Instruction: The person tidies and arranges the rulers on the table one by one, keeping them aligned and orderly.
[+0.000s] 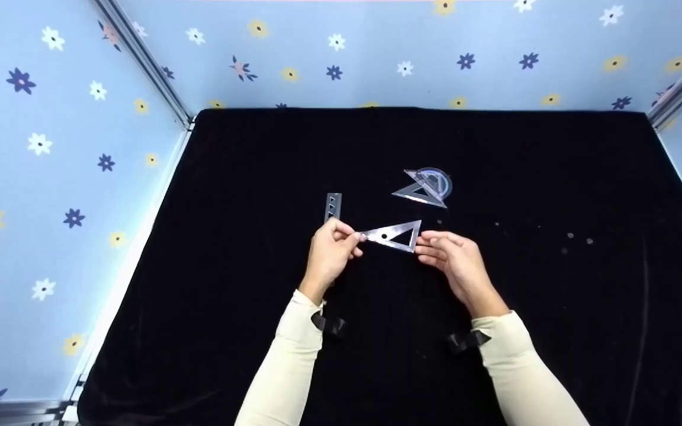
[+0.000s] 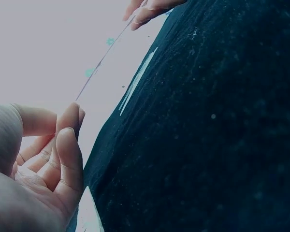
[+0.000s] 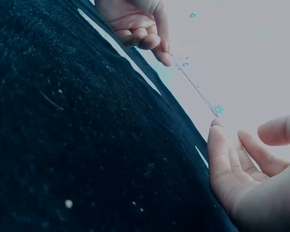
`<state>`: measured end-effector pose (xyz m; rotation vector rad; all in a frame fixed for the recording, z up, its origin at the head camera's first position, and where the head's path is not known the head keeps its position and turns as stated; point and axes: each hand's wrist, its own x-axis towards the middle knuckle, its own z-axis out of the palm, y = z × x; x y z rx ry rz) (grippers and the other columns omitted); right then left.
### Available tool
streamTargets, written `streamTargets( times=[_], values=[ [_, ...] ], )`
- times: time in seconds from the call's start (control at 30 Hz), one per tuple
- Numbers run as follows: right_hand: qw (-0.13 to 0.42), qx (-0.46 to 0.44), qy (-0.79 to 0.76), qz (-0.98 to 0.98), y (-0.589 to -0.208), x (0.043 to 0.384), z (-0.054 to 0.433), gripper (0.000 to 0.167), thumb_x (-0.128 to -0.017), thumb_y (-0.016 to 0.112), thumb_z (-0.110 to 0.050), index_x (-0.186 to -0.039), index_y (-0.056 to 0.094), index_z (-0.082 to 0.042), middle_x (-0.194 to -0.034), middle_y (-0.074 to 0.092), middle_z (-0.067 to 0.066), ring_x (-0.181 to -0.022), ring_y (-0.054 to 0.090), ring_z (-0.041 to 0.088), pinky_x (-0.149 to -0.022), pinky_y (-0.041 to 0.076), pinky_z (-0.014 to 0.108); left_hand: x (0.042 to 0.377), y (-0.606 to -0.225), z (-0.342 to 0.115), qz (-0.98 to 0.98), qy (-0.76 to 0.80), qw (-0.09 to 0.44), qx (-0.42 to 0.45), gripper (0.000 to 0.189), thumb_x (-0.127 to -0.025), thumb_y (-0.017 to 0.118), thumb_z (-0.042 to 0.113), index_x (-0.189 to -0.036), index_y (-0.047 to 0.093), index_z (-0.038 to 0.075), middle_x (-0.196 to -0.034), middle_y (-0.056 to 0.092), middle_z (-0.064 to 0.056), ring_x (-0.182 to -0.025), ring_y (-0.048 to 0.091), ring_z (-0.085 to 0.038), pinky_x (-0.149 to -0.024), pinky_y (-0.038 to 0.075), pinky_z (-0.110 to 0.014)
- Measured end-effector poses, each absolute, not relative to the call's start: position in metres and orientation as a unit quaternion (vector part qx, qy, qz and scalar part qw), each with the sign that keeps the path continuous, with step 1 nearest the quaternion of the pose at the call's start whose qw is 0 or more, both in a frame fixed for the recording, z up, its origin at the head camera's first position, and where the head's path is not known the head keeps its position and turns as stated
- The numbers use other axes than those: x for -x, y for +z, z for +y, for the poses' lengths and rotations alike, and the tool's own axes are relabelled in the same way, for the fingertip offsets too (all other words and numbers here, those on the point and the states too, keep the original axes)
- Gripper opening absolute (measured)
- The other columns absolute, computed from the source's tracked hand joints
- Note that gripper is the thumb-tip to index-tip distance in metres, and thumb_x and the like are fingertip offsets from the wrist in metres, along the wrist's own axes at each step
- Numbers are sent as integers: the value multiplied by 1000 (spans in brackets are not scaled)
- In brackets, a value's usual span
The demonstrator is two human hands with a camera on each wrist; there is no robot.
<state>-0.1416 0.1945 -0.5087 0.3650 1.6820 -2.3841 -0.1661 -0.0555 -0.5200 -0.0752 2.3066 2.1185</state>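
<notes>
Above the black cloth (image 1: 554, 331), I have the clear set square (image 1: 391, 232) raised between two hands. The left hand (image 1: 327, 251) pinches its narrow tip; the right hand (image 1: 459, 266) is relaxed beside the short edge, thumb apart, and I cannot tell whether its fingertips touch. Just beyond the left hand lies a ruler (image 1: 337, 207); farther off, a protractor (image 1: 449, 184) overlaps another set square (image 1: 430, 203). I judge this a step of presenting or adjusting the piece; the next move calls for a light, steady left pinch.
</notes>
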Motion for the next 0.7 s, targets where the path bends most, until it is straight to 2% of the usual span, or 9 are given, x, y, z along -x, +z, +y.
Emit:
streamTargets(
  times=[0.23, 0.5, 0.7],
  values=[
    [104, -118, -798, 581, -508, 141, 190, 38, -101, 48, 3, -134, 55, 18, -91, 78, 7, -81, 75, 16, -78, 63, 29, 162, -519, -58, 736, 676, 7, 21, 9, -92, 69, -5, -92, 61, 0, -88, 79, -18, -56, 68, -9, -54, 54, -20],
    [104, -108, -787, 598, -510, 141, 189, 38, -100, 48, 4, -134, 56, 18, -91, 76, 6, -78, 74, 16, -78, 63, 28, 157, -520, -61, 741, 671, 13, 18, 10, -91, 71, -3, -91, 62, 0, -86, 79, -18, -57, 68, -9, -54, 55, -21],
    [96, -111, -782, 606, -512, 141, 188, 36, -98, 53, 7, -133, 57, 16, -90, 75, 6, -77, 74, 15, -76, 63, 27, 157, -523, -62, 740, 672, 24, 8, 9, -92, 69, -4, -90, 61, 1, -84, 78, -15, -56, 68, -9, -55, 54, -20]
  ],
)
